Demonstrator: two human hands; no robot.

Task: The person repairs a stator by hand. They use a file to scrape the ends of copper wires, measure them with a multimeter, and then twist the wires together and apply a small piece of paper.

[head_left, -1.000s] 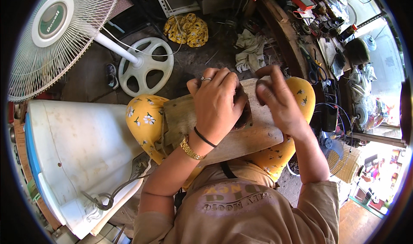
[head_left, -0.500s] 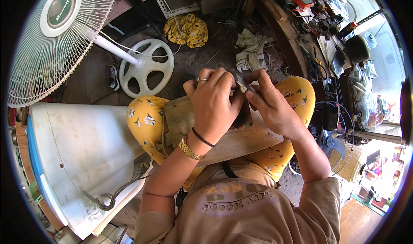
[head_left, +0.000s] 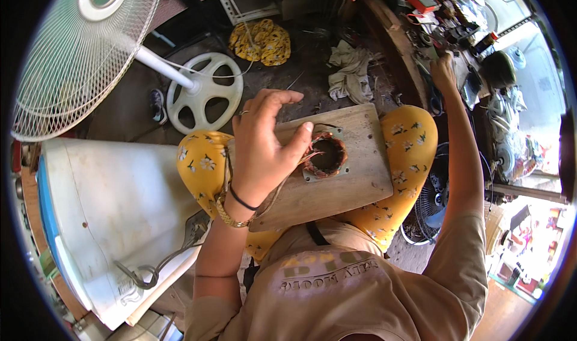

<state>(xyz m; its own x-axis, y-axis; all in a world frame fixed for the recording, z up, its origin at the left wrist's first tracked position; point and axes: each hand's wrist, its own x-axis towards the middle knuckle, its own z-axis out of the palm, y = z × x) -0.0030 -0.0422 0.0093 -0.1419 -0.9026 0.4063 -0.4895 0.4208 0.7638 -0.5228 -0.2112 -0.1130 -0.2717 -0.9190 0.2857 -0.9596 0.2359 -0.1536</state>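
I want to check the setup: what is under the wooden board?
The wooden board lies across knees in yellow flowered trousers. The left hand covers its left end; the lap beneath is hidden.

1 board (head_left: 336,178), 1 stator (head_left: 326,156), 2 fans (head_left: 78,52)

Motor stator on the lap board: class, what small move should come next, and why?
Probably the right hand picks a tool off the cluttered bench, since it reaches there with no tool visibly in it, while the left hand steadies the stator on the wooden board.

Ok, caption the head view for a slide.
Left hand steadies a copper-wound motor stator on a lap board; right hand reaches to the cluttered bench.
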